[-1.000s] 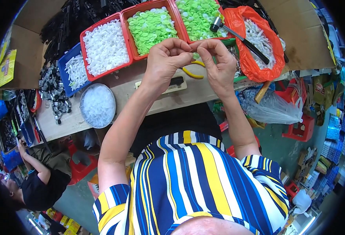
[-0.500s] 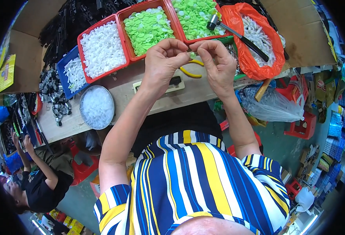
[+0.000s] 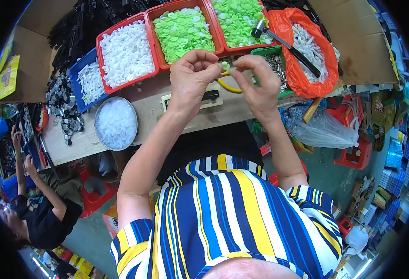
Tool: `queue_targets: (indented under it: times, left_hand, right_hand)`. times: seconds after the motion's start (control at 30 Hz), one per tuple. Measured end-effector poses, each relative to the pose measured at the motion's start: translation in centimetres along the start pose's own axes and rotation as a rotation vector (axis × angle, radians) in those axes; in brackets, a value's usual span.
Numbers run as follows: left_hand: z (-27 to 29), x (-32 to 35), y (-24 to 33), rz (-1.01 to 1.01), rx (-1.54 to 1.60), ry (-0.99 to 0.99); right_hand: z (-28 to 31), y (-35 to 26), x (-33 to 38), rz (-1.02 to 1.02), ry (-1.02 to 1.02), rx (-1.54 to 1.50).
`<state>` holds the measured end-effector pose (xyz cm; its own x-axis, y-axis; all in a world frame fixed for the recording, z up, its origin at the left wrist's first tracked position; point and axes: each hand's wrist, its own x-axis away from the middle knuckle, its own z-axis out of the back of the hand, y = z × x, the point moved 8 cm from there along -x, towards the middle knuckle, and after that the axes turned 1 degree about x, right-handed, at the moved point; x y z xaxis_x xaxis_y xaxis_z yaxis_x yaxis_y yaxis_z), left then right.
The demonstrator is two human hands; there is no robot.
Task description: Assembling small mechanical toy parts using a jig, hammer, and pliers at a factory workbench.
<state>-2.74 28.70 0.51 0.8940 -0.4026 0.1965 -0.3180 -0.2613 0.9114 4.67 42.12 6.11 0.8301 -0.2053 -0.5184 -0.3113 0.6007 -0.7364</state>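
Piece of light green plastic (image 3: 225,65) is pinched at the fingertips of the left hand (image 3: 190,79), over the bench (image 3: 148,95). Right hand (image 3: 260,86) is just beside it; its grip cannot be told.

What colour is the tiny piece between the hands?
The piece is light green, clearest in the head view.

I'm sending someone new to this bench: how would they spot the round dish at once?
On the workbench, find the red tray of white pieces, then the blue tray at its left. The round dish sits just in front of these, toward the bench's near edge. Unlike the rectangular trays, it is circular and heaped with translucent whitish pieces.
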Motion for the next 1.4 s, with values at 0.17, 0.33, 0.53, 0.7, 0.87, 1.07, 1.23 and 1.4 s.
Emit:
queue_targets:
  times: [0.17, 0.33, 0.53, 0.7, 0.87, 1.07, 1.23, 1.4]
  left_hand:
    - [-0.3, 1.0, -0.4, 0.007, 0.026, -0.035]
    - [0.2, 1.7, -0.4, 0.027, 0.016, -0.122]
    - [1.0, 2.5, -1.1, 0.146, 0.118, -0.232]
    - [1.9, 2.9, -0.7, 0.104, 0.032, -0.289]
    - [3.0, 3.2, -0.4, 0.033, -0.061, -0.278]
    - [3.9, 3.8, 0.3, -0.103, -0.179, -0.227]
    - [3.8, 4.4, 1.0, -0.225, -0.306, -0.203]
    - [4.2, 5.4, 1.7, -0.38, -0.594, -0.094]
  right_hand:
    - [-0.7, -0.7, 0.8, 0.167, -0.015, 0.126]
    - [-0.8, 0.3, 0.8, -0.011, -0.118, -0.1]
    - [-1.9, 0.4, 1.0, -0.098, -0.237, -0.267]
    - [-2.8, -0.2, 0.8, -0.099, -0.313, -0.255]
    - [-3.9, -1.2, 0.8, -0.032, -0.373, -0.25]
    - [-4.5, -2.5, 1.1, 0.074, -0.3, -0.126]
    - [-4.8, -2.8, 1.7, 0.118, -0.261, -0.069]
    - [-5.0, -2.4, 2.2, 0.162, -0.229, -0.012]
